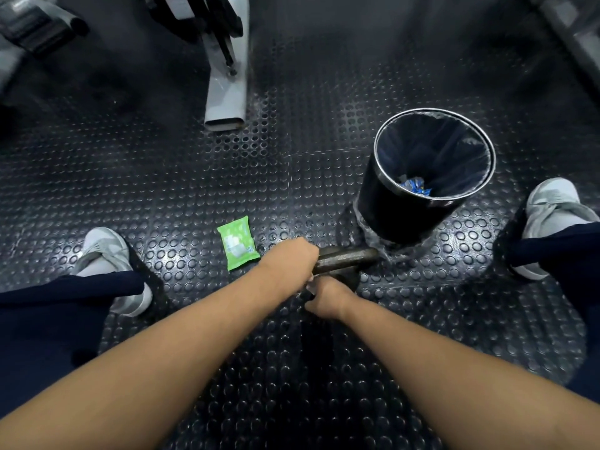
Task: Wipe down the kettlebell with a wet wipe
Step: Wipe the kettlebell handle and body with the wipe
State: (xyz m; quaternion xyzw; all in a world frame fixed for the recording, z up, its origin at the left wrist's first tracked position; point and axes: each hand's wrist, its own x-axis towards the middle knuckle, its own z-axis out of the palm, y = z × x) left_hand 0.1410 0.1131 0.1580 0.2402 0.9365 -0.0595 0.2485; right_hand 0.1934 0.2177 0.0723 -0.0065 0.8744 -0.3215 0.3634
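the handle of a dark kettlebell (344,256) is gripped by the left hand (293,258), its fingers curled around the left end of the bar. just below it, the right hand (328,295) is pressed against the near side of the kettlebell, closed on a small piece of white wipe (310,285), of which only a sliver is seen between the two hands. most of the kettlebell's body is hidden behind the hands. the kettlebell is set on a black studded rubber floor (162,190), roughly at the centre of the view, between the person's feet. a green wet wipe packet (238,242) is laid flat on the floor just to the left of the left hand. a black round waste bin (418,180) with a dark liner is stood just beyond and to the right of the kettlebell, with a bit of blue and white rubbish seen at its bottom. grey shoes (104,251) and dark trouser legs are seen at either side. a grey metal machine leg (227,92) is seen further off, at the top.
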